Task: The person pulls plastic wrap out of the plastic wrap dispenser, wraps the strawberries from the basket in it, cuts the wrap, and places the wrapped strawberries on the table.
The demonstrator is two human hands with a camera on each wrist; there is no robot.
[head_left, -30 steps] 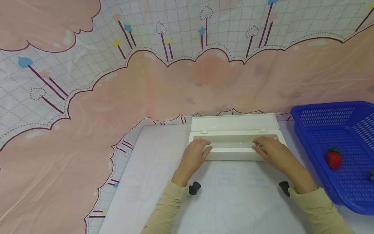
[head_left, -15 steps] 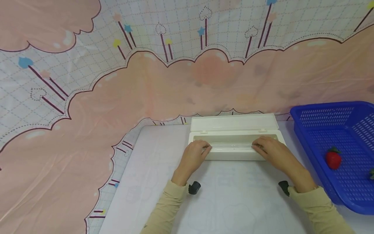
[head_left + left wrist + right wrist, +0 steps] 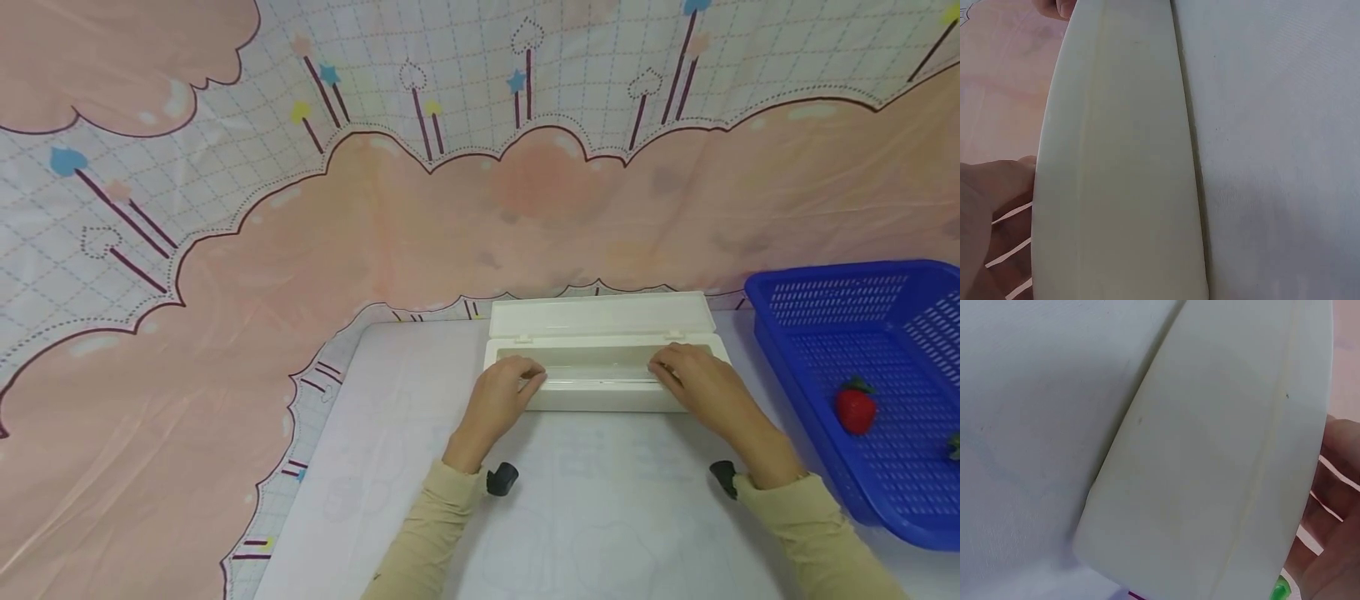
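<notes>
A long white box [image 3: 600, 401] stands on the table with its hinged lid [image 3: 600, 317] raised at the back. My left hand [image 3: 498, 396] is at the left part of its front rim, thumb and forefinger tips close together. Toward the right end, my right hand [image 3: 701, 387] bends over the same rim, fingers reaching into the opening. A glossy strip [image 3: 596, 381] runs along the rim between the hands. Both wrist views show the box's front wall [image 3: 1122, 162], with fingertips hidden behind its top edge. I cannot tell what the fingers hold.
To the right sits a blue perforated basket [image 3: 813, 442] with a red strawberry [image 3: 857, 410] inside. Another fruit with green leaves [image 3: 954, 444] is cut off at the picture's edge. A patterned pink cloth [image 3: 375, 242] hangs behind the white table [image 3: 585, 508].
My left thumb and forefinger have come closer together at the rim. The right hand has shifted very slightly. Box, lid and basket stay in place.
</notes>
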